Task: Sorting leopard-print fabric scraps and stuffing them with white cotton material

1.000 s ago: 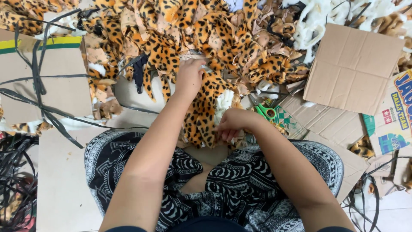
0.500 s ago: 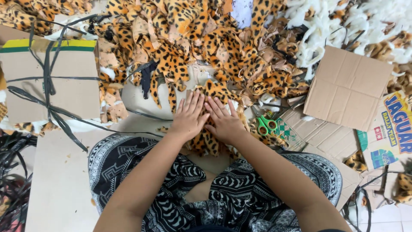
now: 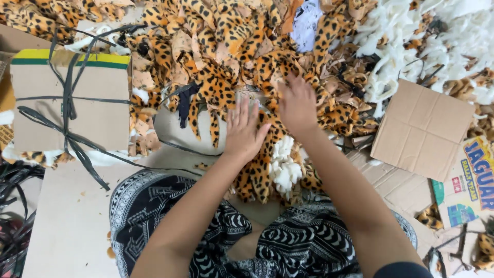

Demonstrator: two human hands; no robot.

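Lying flat with fingers spread, left hand (image 3: 243, 131) and right hand (image 3: 297, 105) press the leopard-print fabric pieces (image 3: 257, 170) beneath them.

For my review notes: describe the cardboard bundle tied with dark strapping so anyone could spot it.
Start at the leopard-print fabric pile across the top, then go to its left edge. There lies the flat brown cardboard bundle, alone in being crossed by dark straps and edged with a yellow-and-green stripe.

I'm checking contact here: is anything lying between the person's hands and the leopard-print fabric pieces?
Nothing visible. The left hand lies flat on the leopard-print fabric pieces, and the right hand rests directly on the same heap farther up. The white fluffy stuffing sits below both hands, not between.
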